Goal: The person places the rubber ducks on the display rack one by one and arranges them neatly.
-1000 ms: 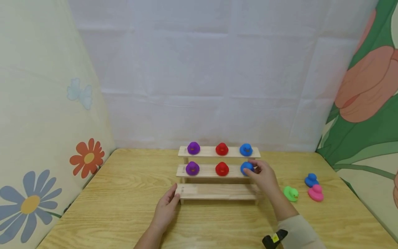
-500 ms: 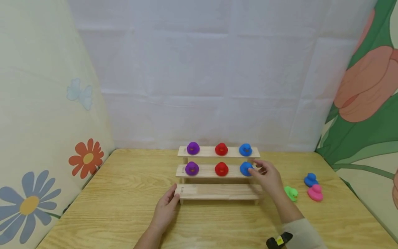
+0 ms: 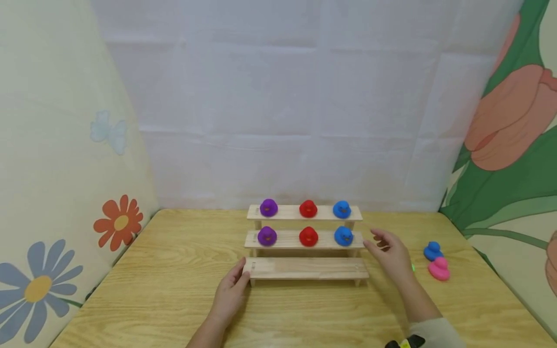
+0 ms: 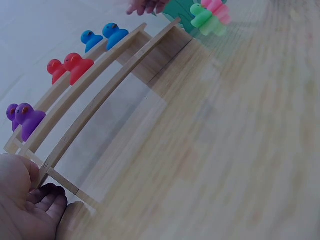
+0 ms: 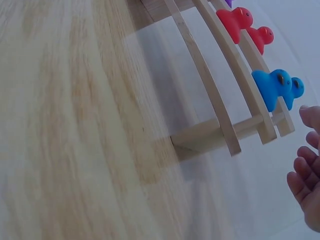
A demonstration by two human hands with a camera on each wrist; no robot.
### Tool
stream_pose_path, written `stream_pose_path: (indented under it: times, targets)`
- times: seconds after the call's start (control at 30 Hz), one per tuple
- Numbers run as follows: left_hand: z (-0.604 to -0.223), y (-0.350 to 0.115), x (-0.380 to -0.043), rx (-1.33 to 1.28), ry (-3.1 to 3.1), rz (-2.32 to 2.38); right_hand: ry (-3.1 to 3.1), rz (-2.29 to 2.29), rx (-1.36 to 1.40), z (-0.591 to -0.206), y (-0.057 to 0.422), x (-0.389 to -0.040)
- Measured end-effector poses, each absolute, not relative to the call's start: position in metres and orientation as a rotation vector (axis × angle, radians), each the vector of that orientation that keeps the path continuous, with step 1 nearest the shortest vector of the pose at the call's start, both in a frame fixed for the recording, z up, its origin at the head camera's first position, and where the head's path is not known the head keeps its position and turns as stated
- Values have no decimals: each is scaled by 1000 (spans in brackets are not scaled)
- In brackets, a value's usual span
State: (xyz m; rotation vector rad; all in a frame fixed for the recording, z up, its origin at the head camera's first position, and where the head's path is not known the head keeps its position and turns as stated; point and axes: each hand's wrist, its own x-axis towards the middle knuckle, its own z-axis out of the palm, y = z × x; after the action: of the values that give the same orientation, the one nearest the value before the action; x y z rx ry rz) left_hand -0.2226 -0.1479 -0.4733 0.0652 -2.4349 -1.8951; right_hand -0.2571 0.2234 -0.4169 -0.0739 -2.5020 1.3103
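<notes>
A three-tier wooden display stand [image 3: 310,268] stands on the table. My left hand [image 3: 229,290] grips the left end of its lowest tier, thumb above and fingers below in the left wrist view. On the middle tier sit a purple rubber duck [image 3: 267,236], a red duck [image 3: 308,237] and a blue duck [image 3: 344,236]. The top tier carries the same colours: a purple duck [image 3: 269,208], a red duck [image 3: 308,209] and a blue duck [image 3: 342,209]. My right hand [image 3: 391,253] hovers just right of the middle tier, holding nothing, its fingers loosely bent.
On the table [image 3: 174,270] to the right lie another blue duck [image 3: 433,251] and a pink duck [image 3: 439,268]. A green duck [image 4: 201,19] is mostly hidden behind my right hand in the head view. A white cloth [image 3: 235,96] hangs behind the table.
My right hand has let go of the blue duck on the middle tier and moved right, now covering most of the green duck. The left hand keeps its grip on the stand.
</notes>
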Motion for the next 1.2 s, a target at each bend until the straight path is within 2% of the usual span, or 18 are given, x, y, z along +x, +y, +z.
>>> stream_pose_path:
  times: [0.8,1.2]
  targets:
    - [-471,-149,-222,41,-2424,-1920,-2584,1210,-236,-439,278,-226]
    - [-472,-149,-222,48,-2421,-1929,-2646,1300,-201,-448,297,-221]
